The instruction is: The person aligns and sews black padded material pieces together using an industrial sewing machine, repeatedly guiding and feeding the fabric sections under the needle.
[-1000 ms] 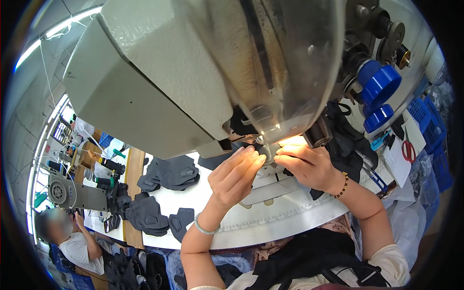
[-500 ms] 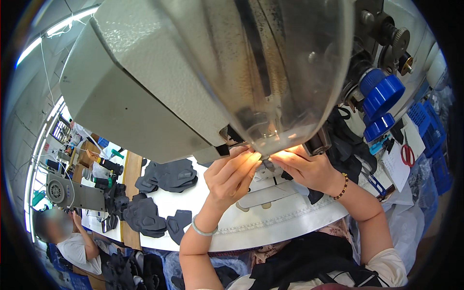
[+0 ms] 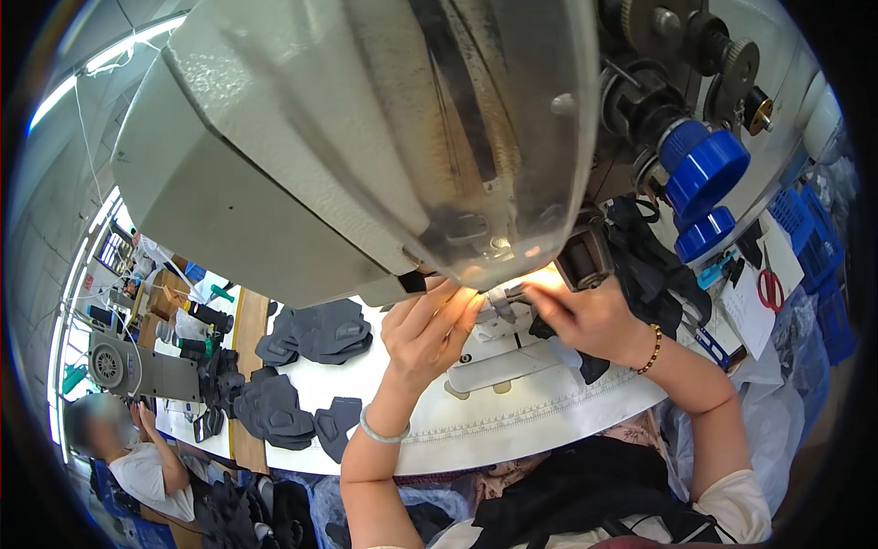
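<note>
A large grey-green sewing machine fills the upper view, with a clear plastic guard hanging over its lit needle area. Just left of the needle, my left hand is closed, fingertips pinched together at the guard's lower edge. My right hand is on the other side, fingers bent inward under the lamp glare, thumb toward the metal foot. The guard and the glare conceal what lies between the fingertips. A dark fabric piece hangs below my right hand. Stacked dark grey padded pieces lie left on the white table.
More dark pieces sit at the left. A dark fabric heap, red-handled scissors and blue crates are at the right. Blue knobs jut from the machine. A person works at the far left.
My right hand has drawn slightly away from my left, widening the gap between the fingertips. The machine and guard appear shifted left in the view, and more of the metal foot shows.
</note>
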Motion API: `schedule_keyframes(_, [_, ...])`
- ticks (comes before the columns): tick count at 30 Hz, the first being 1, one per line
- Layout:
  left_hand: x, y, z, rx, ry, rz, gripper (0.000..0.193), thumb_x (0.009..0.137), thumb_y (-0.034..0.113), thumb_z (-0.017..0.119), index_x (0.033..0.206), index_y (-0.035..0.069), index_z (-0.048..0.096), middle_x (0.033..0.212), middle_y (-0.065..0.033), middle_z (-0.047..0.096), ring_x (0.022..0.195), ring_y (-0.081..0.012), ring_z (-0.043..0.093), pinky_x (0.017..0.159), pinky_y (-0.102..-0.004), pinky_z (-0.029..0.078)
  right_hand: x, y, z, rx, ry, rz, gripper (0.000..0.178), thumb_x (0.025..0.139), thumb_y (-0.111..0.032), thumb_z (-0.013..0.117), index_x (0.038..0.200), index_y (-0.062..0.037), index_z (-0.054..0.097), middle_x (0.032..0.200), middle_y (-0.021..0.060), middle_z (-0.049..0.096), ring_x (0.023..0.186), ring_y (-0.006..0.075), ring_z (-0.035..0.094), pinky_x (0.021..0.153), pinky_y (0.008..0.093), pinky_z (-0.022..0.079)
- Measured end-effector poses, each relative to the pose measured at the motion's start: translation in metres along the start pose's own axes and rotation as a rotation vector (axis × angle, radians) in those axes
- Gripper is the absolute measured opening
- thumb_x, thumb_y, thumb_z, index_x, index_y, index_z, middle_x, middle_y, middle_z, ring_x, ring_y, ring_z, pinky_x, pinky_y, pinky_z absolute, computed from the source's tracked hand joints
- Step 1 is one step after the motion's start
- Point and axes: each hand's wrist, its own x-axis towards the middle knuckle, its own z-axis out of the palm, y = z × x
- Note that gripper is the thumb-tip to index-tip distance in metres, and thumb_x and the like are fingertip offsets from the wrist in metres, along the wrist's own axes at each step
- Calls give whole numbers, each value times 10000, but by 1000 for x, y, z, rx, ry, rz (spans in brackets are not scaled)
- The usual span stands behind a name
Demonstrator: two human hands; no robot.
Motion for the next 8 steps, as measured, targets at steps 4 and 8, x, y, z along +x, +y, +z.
schedule_keyframes(4, [3, 3, -5, 32, -6, 24, 152, 715, 37, 790, 826, -19, 703, 823, -113, 687, 797, -294, 694, 696, -321, 565, -4, 22, -7, 428, 95, 578, 220, 882, 5, 593, 1102, 5, 587, 995, 130, 646, 911, 252, 637, 834, 325, 504])
schedule_keyframes(8, [8, 7, -5, 16, -15, 17, 168, 711, 46, 801, 845, -9, 716, 835, -115, 701, 815, -280, 699, 697, -315, 563, -3, 88, 16, 1715, -200, 656, 249, 967, -100, 554, 1215, -81, 556, 1241, 128, 587, 1106, 274, 583, 938, 326, 466])
